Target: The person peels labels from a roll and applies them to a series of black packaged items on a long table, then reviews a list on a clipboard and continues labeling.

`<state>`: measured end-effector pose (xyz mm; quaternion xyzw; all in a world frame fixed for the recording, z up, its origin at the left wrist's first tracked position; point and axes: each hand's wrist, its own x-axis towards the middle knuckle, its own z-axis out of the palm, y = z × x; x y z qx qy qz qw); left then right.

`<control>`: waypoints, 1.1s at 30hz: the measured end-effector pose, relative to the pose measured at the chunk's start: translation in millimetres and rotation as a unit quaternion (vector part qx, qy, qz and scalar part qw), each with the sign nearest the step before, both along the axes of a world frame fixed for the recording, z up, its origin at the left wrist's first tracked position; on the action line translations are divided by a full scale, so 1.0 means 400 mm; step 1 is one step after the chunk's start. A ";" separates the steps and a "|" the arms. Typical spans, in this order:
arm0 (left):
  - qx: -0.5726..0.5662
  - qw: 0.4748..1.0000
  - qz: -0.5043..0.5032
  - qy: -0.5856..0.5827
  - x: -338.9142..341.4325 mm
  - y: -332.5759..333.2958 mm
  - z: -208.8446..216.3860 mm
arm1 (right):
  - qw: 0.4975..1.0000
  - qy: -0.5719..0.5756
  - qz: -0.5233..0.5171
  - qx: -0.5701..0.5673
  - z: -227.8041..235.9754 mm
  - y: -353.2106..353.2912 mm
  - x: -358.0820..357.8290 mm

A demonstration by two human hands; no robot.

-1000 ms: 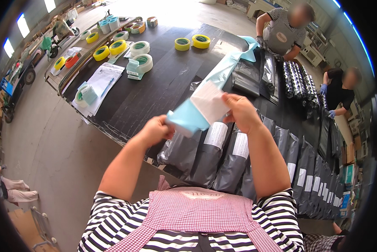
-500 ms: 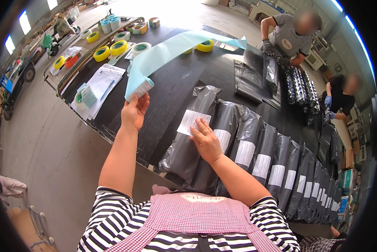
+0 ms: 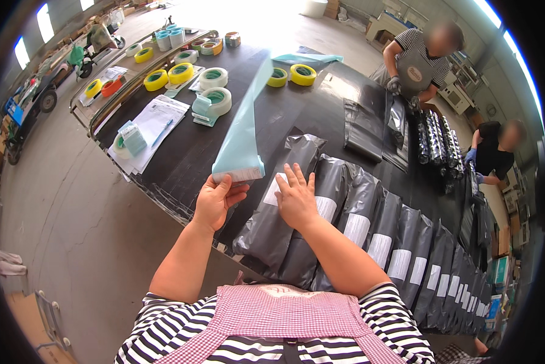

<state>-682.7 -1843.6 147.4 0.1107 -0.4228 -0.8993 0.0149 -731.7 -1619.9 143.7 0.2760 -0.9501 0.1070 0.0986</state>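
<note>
My left hand (image 3: 215, 205) is closed on the end of a folded strip of labels (image 3: 241, 165) with pale blue backing, its tail rising in an arc over the table toward the far side. With fingers spread, my right hand (image 3: 298, 203) lies flat on a white label (image 3: 272, 192) on the leftmost dark grey plastic mailing bag (image 3: 263, 230); the palm hides part of that label. To its right, more filled bags (image 3: 352, 227) lie side by side in a long row, each bearing a white label.
Tape rolls (image 3: 216, 102) and papers (image 3: 157, 118) lie on the black table (image 3: 187, 145) at the left. Flat black bags (image 3: 363, 130) lie toward the far right. Across the table a gloved person (image 3: 415, 67) handles bags; another person (image 3: 497, 145) stands farther right.
My left hand has moved right with the label strip, closer to the leftmost bag, and the strip has swung along. My right hand has shifted slightly and flattened over the label, fingers wider apart.
</note>
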 end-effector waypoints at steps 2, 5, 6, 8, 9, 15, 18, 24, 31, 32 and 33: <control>-0.003 1.000 0.009 -0.004 0.001 0.007 0.010 | 0.990 -0.135 -0.022 0.032 -0.036 -0.011 -0.012; -0.063 0.998 -0.001 -0.004 0.023 -0.004 0.016 | 0.973 -0.229 0.002 0.035 0.002 -0.013 0.040; -0.098 0.995 0.006 -0.003 0.037 -0.003 0.033 | 0.953 -0.295 -0.006 0.065 0.097 -0.029 0.044; -0.206 0.978 -0.024 0.025 0.063 -0.036 0.043 | 0.973 -0.217 0.023 -0.072 0.207 -0.032 0.065; -0.256 0.965 -0.048 0.037 0.072 -0.041 0.045 | 0.973 -0.035 0.086 -0.209 0.241 -0.033 0.068; -0.602 0.776 -0.122 0.144 0.118 -0.029 0.183 | 0.933 -0.032 0.340 -0.113 0.300 -0.094 -0.049; -0.605 0.781 -0.104 0.119 0.142 -0.029 0.184 | 0.925 -0.115 0.355 -0.070 0.292 -0.093 -0.042; -0.545 0.820 -0.098 0.147 0.153 -0.011 0.179 | 0.882 -0.232 0.378 -0.160 0.262 -0.101 -0.014; -0.544 0.822 -0.083 0.147 0.071 -0.037 0.158 | 0.869 -0.320 0.238 -0.293 0.241 -0.046 -0.023; -0.622 0.766 -0.040 0.157 0.023 -0.044 0.145 | 0.868 -0.275 0.237 -0.338 0.221 -0.031 -0.026; -0.694 0.702 0.006 0.161 -0.027 -0.060 0.121 | 0.878 -0.271 0.224 -0.325 0.243 -0.011 -0.020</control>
